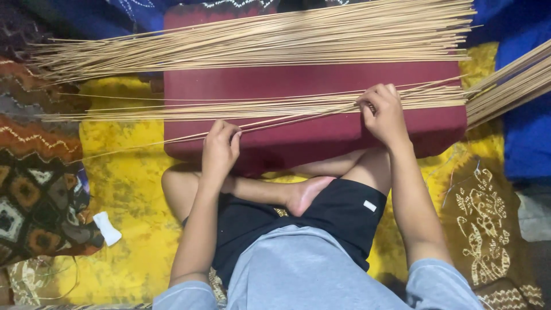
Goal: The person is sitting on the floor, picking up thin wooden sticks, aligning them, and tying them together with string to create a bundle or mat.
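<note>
I sit cross-legged behind a dark red cushion [298,80]. Many long thin bamboo sticks lie across it in two bunches: a thick far bundle [258,37] and a thinner near row [258,107]. My left hand [221,148] pinches a single stick [172,139] that runs slanted over the cushion's front edge. My right hand [383,112] is closed on the same stick where it meets the near row.
A yellow patterned cloth [123,183] covers the floor. A brown patterned fabric [34,189] lies at left with a small white scrap [107,228] beside it. More sticks [511,86] fan out at right over a blue cloth [525,132].
</note>
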